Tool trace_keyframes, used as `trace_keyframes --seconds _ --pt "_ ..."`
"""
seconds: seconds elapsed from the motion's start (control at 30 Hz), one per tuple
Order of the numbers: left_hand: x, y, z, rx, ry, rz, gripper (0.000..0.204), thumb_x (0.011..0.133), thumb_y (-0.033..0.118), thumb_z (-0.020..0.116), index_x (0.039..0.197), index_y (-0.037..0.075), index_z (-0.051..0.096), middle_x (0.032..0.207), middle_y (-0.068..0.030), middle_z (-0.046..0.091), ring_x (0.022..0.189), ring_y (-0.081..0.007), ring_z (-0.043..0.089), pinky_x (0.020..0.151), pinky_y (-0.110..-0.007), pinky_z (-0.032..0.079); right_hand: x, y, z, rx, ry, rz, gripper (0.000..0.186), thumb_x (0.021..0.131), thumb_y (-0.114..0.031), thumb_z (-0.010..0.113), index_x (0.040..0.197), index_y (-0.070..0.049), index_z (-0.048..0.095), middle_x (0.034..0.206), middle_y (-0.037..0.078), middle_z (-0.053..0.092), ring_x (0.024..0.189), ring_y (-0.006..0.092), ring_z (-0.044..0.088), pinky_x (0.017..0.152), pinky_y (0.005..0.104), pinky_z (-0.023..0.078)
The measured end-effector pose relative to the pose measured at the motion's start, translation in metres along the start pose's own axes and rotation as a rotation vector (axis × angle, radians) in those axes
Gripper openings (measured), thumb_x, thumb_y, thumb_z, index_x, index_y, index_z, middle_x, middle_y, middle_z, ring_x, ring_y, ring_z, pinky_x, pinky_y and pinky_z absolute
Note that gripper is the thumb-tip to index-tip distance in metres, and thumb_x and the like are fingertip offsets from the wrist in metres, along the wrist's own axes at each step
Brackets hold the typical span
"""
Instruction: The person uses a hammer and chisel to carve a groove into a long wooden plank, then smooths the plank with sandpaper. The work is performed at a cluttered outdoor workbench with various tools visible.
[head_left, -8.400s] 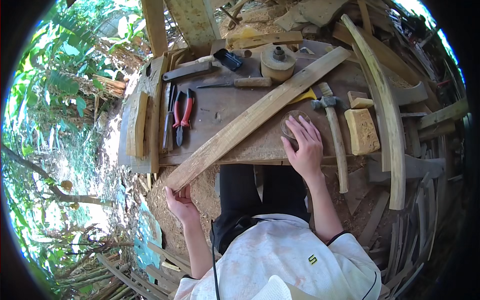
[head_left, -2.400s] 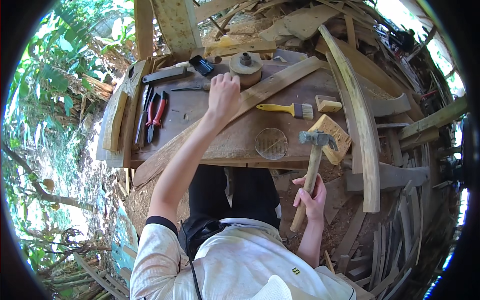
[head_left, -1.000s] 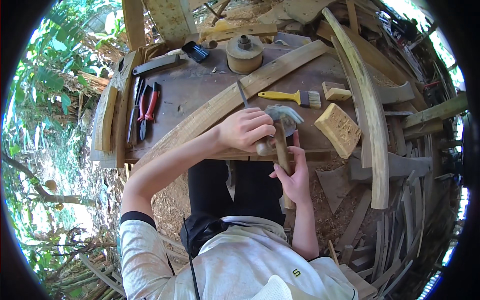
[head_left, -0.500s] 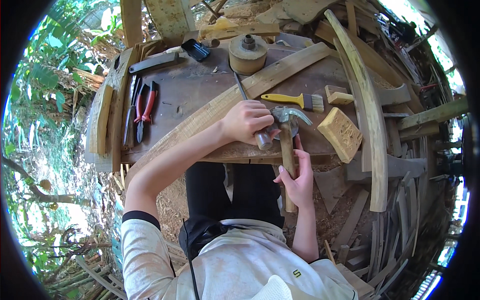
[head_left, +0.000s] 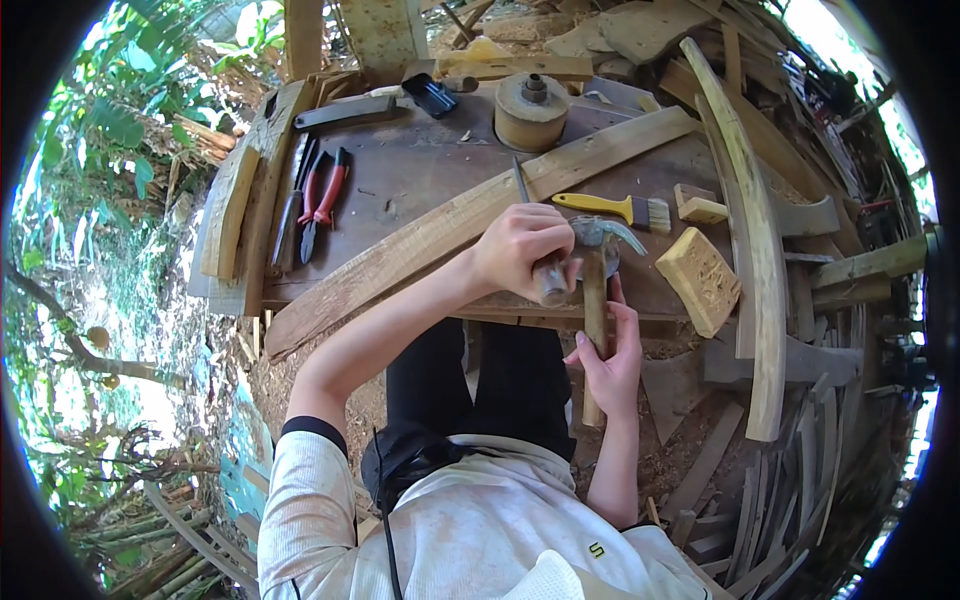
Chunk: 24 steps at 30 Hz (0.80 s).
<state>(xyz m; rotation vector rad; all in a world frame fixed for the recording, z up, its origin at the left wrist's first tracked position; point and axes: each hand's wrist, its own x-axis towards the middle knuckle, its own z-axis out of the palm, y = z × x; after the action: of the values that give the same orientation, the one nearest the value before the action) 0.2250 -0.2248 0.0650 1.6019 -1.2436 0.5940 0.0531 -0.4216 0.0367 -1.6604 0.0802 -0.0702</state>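
Observation:
My left hand is closed around a thin chisel-like tool. Its dark blade points away across a long pale plank, and its round wooden butt sticks out below my fist. My right hand grips the wooden handle of a claw hammer at the front edge of the workbench. The hammer's metal head sits right beside my left fist, near the tool's butt.
On the bench lie a yellow-handled brush, a carved wooden block, a round wooden spool and red-handled pliers. A long curved slat runs along the right. Scrap wood lies below on the right, and foliage fills the left.
My left hand reached to the far side of the bench and came back gripping the thin tool. My right hand raised the hammer until its head met the left fist.

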Motion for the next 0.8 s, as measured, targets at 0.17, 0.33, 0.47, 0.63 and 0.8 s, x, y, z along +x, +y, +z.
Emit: trace_keyframes --seconds 0.17,0.33,0.47,0.63,0.8 --pt "0.010 0.002 -0.001 0.021 0.002 -0.004 0.050 0.079 0.030 0.097 0.070 0.009 0.052 0.066 -0.0054 0.053 0.057 -0.0286 0.054 0.053 -0.039 0.042 -0.001 0.002 -0.001 0.008 -0.008 0.052 0.043 0.099 0.008 0.066 0.138 0.002 0.048 0.173 0.018 0.035 0.087 0.0147 0.072 0.070 0.0291 0.066" --pt "0.022 -0.018 0.000 0.019 -0.238 0.096 0.046 0.088 0.035 0.087 0.070 0.009 0.054 0.065 -0.0079 0.054 0.059 -0.0319 0.059 0.055 -0.043 0.047 0.000 0.002 -0.003 0.009 -0.012 0.054 0.043 0.099 0.007 0.066 0.138 0.002 0.048 0.172 0.017 0.036 0.088 0.0152 0.072 0.070 0.0295 0.067" --pt "0.012 -0.034 0.001 -0.049 -0.199 0.151 0.041 0.090 0.034 0.087 0.076 0.011 0.056 0.067 -0.0056 0.055 0.059 -0.0299 0.061 0.055 -0.040 0.050 0.000 0.002 -0.004 0.051 0.001 0.080 0.043 0.099 0.008 0.066 0.137 0.002 0.048 0.174 0.017 0.034 0.091 0.0145 0.073 0.070 0.0294 0.067" --pt "0.007 -0.038 0.007 -0.019 -0.140 0.356 0.029 0.082 0.026 0.082 0.086 0.009 0.059 0.086 -0.0080 0.061 0.072 -0.0258 0.066 0.061 -0.040 0.054 0.003 -0.005 -0.002 0.008 -0.016 0.024 0.047 0.097 0.009 0.066 0.138 0.002 0.046 0.175 0.020 0.030 0.095 0.0161 0.073 0.069 0.0293 0.066" --pt "0.005 -0.035 0.005 0.022 -0.072 0.338 0.031 0.080 0.027 0.084 0.084 0.009 0.059 0.083 -0.0065 0.060 0.068 -0.0250 0.064 0.058 -0.038 0.051 0.001 0.003 -0.002 0.009 0.003 0.004 0.050 0.095 0.011 0.066 0.139 0.002 0.045 0.175 0.022 0.029 0.103 0.0174 0.072 0.069 0.0284 0.066"
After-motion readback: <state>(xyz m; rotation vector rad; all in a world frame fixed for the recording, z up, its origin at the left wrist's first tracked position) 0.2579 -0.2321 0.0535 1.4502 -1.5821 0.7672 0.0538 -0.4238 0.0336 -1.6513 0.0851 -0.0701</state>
